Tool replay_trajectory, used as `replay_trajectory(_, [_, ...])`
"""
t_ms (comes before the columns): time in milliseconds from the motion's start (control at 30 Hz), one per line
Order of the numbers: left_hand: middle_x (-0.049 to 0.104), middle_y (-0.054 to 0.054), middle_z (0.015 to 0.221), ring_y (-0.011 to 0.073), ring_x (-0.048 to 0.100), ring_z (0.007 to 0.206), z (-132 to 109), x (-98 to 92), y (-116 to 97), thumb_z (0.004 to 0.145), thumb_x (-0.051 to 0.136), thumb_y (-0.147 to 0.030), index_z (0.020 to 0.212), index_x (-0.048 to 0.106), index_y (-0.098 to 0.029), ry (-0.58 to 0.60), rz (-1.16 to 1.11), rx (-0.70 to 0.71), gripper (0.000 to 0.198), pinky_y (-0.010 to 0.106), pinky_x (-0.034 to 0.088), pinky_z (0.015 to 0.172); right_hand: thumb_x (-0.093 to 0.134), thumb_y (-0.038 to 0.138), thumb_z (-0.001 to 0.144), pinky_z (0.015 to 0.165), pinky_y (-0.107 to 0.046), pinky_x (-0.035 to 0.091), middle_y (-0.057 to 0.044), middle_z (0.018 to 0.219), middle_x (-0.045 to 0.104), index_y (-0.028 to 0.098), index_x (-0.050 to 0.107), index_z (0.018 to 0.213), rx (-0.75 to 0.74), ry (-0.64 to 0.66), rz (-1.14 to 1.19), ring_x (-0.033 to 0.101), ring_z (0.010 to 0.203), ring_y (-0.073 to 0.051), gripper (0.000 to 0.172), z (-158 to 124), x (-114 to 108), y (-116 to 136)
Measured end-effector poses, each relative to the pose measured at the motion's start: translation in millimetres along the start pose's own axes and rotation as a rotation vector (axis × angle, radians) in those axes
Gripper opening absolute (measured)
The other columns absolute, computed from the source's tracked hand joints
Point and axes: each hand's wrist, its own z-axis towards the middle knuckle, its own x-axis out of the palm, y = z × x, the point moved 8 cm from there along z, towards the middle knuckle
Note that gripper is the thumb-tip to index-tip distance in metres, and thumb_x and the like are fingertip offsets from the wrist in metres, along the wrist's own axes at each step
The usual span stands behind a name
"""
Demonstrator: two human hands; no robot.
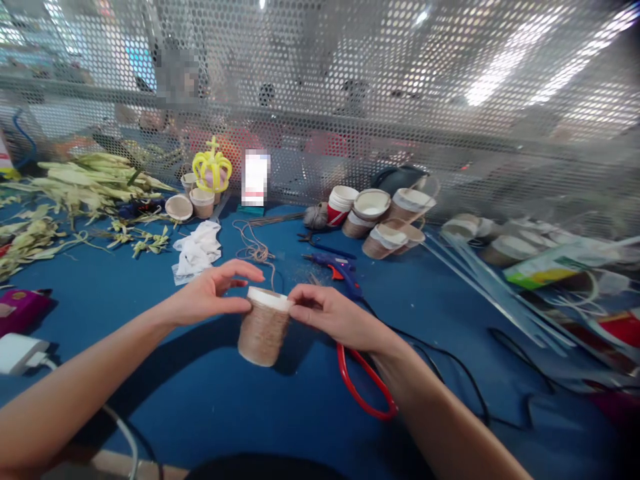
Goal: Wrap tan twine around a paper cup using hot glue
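A paper cup (265, 330) wrapped in brown twine stands slightly tilted on the blue table, its white rim uncovered. My left hand (217, 290) is at the cup's left side, thumb against the rim and fingers stretched out above it, apart from the cup. On the other side, my right hand (330, 313) pinches the cup's edge just under the rim; whether twine is also between those fingertips, I cannot tell. Loose twine (255, 250) lies in loops behind the cup and trails toward it. A red loop handle (367, 393), like that of scissors, lies partly under my right wrist.
Behind my right hand lie a blue glue gun (343, 270) and pliers (325, 248). Several cups (373, 203) stand farther back. Crumpled white tissue (199, 248), dried husks (95, 180) and a yellow crown (212, 167) are at the left. Clear sticks (500, 293) lie right. A perforated screen (310, 60) borders the table.
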Motion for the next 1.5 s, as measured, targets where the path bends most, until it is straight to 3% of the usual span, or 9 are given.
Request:
replay_trajectory(100, [0.06,0.001,0.075,0.0122,0.054,0.072,0.7,-26.6,9.9,0.07,0.065,-0.023,0.075,0.06,-0.015,-0.28,0.037,-0.058,0.011,0.025,0.043,0.069,0.051,0.031,0.081,0.054,-0.023,0.031,0.003,0.065,0.045,0.015,0.054,0.078,0.019,-0.078,-0.062,0.037,0.058,-0.009,0.016,0.2,-10.2,-2.4])
replay_trajectory(200, [0.052,-0.004,0.055,0.0088,0.049,0.053,-1.5,-38.9,14.9,0.074,0.059,-0.031,0.066,0.052,-0.015,-0.408,0.038,-0.081,0.02,0.022,0.039,0.056,0.05,0.031,0.081,0.052,-0.023,0.03,0.003,0.065,0.045,0.016,0.053,0.077,0.02,-0.105,-0.096,0.037,0.057,-0.009,0.016,0.3,-14.5,-3.4])
replay_trajectory(333, [0.047,-0.007,0.051,0.0072,0.044,0.047,-2.4,-39.8,14.5,0.077,0.054,-0.036,0.064,0.042,-0.017,-0.436,0.038,-0.067,0.025,0.02,0.036,0.05,0.05,0.031,0.082,0.051,-0.023,0.03,0.004,0.064,0.044,0.016,0.053,0.077,0.024,-0.103,-0.114,0.036,0.057,-0.009,0.016,0.3,-14.3,-5.4])
replay_trajectory(967, [0.043,-0.007,0.056,0.0065,0.037,0.049,0.0,-33.6,17.0,0.07,0.062,-0.023,0.064,0.044,-0.016,-0.398,0.253,-0.055,0.021,0.019,0.03,0.048,0.048,0.032,0.08,0.051,-0.023,0.029,0.004,0.061,0.041,0.016,0.051,0.075,0.033,-0.094,-0.099,0.034,0.055,-0.01,0.016,0.5,-9.8,-3.8])
replay_trajectory(1067, [0.045,-0.006,0.058,0.0073,0.04,0.051,-4.1,-33.5,4.7,0.07,0.065,-0.022,0.065,0.044,-0.017,-0.453,0.416,0.072,0.022,0.019,0.034,0.049,0.049,0.032,0.08,0.053,-0.024,0.03,0.004,0.063,0.043,0.016,0.051,0.075,0.031,-0.099,-0.106,0.036,0.057,-0.01,0.017,0.8,-10.1,-3.8])
replay_trajectory(1200, [0.053,-0.001,0.065,0.0091,0.047,0.055,-13.3,-22.8,-23.9,0.076,0.06,-0.018,0.075,0.056,-0.016,-0.48,0.721,0.415,0.005,0.021,0.039,0.052,0.049,0.033,0.079,0.057,-0.024,0.032,0.002,0.067,0.046,0.016,0.052,0.076,0.027,-0.104,-0.113,0.039,0.061,-0.011,0.017,1.0,-11.7,-4.1])
replay_trajectory(1300, [0.053,0.0,0.065,0.0097,0.047,0.056,-19.7,-14.5,-34.9,0.078,0.058,-0.015,0.071,0.057,-0.015,-0.474,0.834,0.598,0.007,0.021,0.039,0.051,0.049,0.033,0.079,0.059,-0.025,0.034,0.001,0.069,0.048,0.016,0.053,0.076,0.031,-0.106,-0.122,0.041,0.063,-0.012,0.018,1.3,-12.8,-5.3])
replay_trajectory(1367, [0.051,0.0,0.063,0.0103,0.047,0.056,-20.5,-12.0,-35.3,0.079,0.058,-0.016,0.068,0.055,-0.016,-0.47,0.881,0.619,0.011,0.021,0.039,0.052,0.049,0.033,0.079,0.059,-0.025,0.035,0.001,0.069,0.048,0.017,0.053,0.075,0.038,-0.108,-0.126,0.041,0.063,-0.012,0.017,1.4,-13.2,-6.5])
replay_trajectory(1500, [0.05,0.001,0.063,0.012,0.045,0.059,-15.8,-12.4,-26.4,0.079,0.054,-0.018,0.063,0.048,-0.018,-0.456,0.931,0.494,0.018,0.024,0.04,0.056,0.05,0.032,0.079,0.061,-0.025,0.037,0.001,0.069,0.05,0.017,0.053,0.075,0.042,-0.114,-0.112,0.044,0.064,-0.012,0.016,0.9,-14.1,-7.2])
